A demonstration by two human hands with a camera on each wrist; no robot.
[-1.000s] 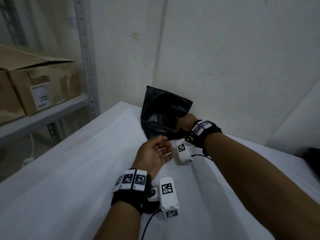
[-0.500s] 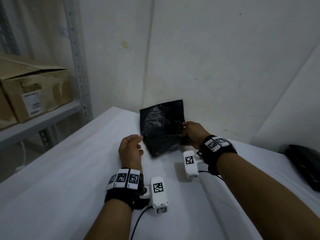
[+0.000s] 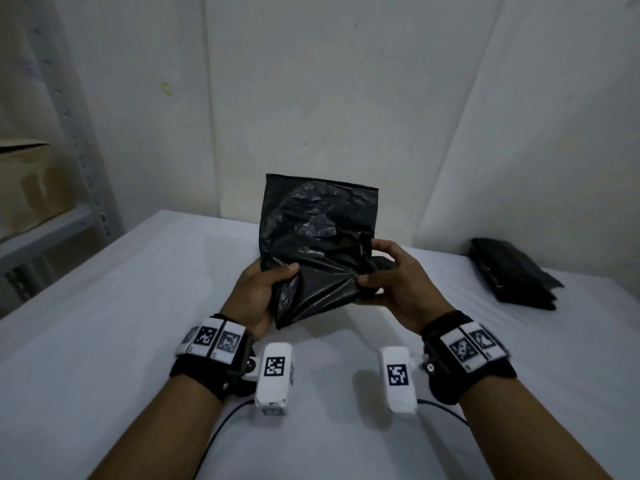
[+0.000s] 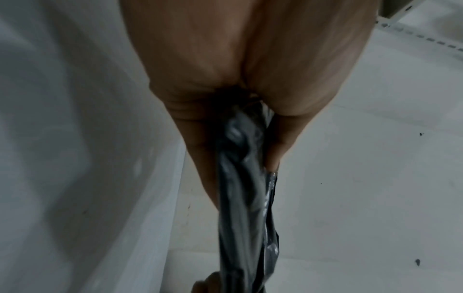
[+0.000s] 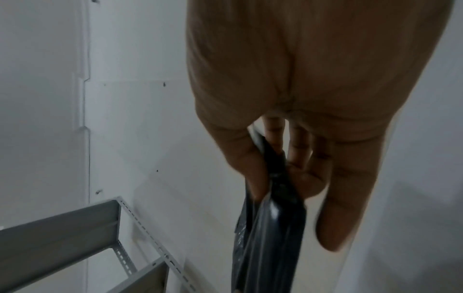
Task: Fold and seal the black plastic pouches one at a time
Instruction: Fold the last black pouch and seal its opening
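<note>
A crinkled black plastic pouch [image 3: 318, 233] stands upright in the air above the white table [image 3: 104, 341], straight edge on top, lower part bunched. My left hand [image 3: 263, 289] grips its lower left side, thumb on the front. My right hand [image 3: 388, 271] pinches its lower right edge between thumb and fingers. In the left wrist view the pouch [image 4: 245, 198] runs edge-on between thumb and fingers of my left hand [image 4: 250, 154]. The right wrist view shows the pouch [image 5: 270, 228] clamped by my right hand [image 5: 278, 174], with the little finger hanging free.
A stack of black pouches [image 3: 516, 275] lies at the table's right, near the wall. A grey metal shelf [image 3: 52, 230] with a cardboard box [image 3: 31, 188] stands on the left. White wall panels close off the back.
My left hand, free before, now grips the pouch's left side. Both hands carried the pouch toward the middle and raised it upright. The view swung right, showing the stack.
</note>
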